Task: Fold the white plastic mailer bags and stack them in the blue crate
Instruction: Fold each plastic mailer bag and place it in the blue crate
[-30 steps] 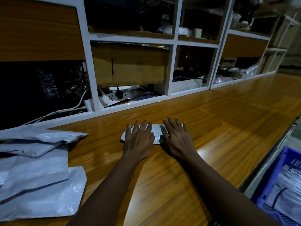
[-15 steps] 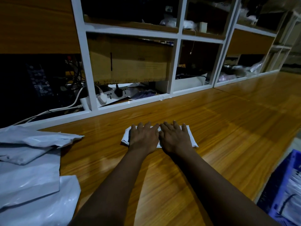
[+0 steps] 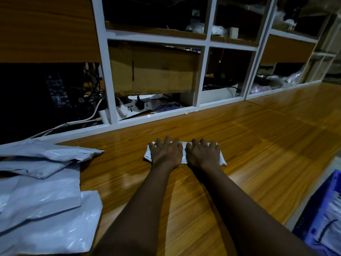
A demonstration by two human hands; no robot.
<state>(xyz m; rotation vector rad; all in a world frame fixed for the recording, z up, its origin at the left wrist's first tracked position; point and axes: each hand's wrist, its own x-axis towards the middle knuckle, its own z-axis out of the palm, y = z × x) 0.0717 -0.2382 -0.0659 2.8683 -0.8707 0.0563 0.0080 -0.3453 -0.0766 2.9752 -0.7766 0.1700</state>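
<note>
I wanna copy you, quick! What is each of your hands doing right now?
Left hand: open, pressing down on the folded mailer bag.
Right hand: open, pressing down on the same bag.

Glossy wood-grain tabletop (image 3: 239, 145); smooth shiny plastic mailers (image 3: 36, 200); blue plastic crate (image 3: 313, 215).

Bare forearms, long and slim, reach from the 6 o'clock edge; the left hand (image 3: 167, 154) and right hand (image 3: 203, 155) are bare too, knuckles showing plainly.
</note>
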